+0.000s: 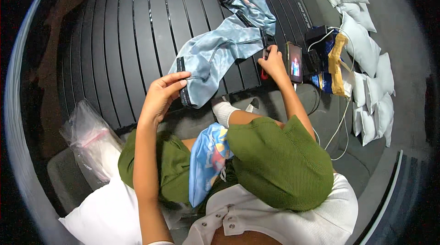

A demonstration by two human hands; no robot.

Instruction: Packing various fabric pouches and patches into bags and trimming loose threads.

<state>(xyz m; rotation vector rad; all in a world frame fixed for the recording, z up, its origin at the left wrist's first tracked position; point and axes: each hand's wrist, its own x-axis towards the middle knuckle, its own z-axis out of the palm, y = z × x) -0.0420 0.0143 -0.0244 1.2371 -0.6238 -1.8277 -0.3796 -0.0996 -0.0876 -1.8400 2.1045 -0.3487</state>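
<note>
The black-banded edge of the light blue fabric (204, 52), which is laid across the black slatted table (123, 57), is pinched between thumb and fingers of the left hand (160, 95). Near its right-hand banded end, the right hand (275, 65) is held with curled fingers; what is gripped there cannot be told.

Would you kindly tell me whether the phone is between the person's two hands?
No, the phone is right of the right hand, with the left hand farther left.
</note>
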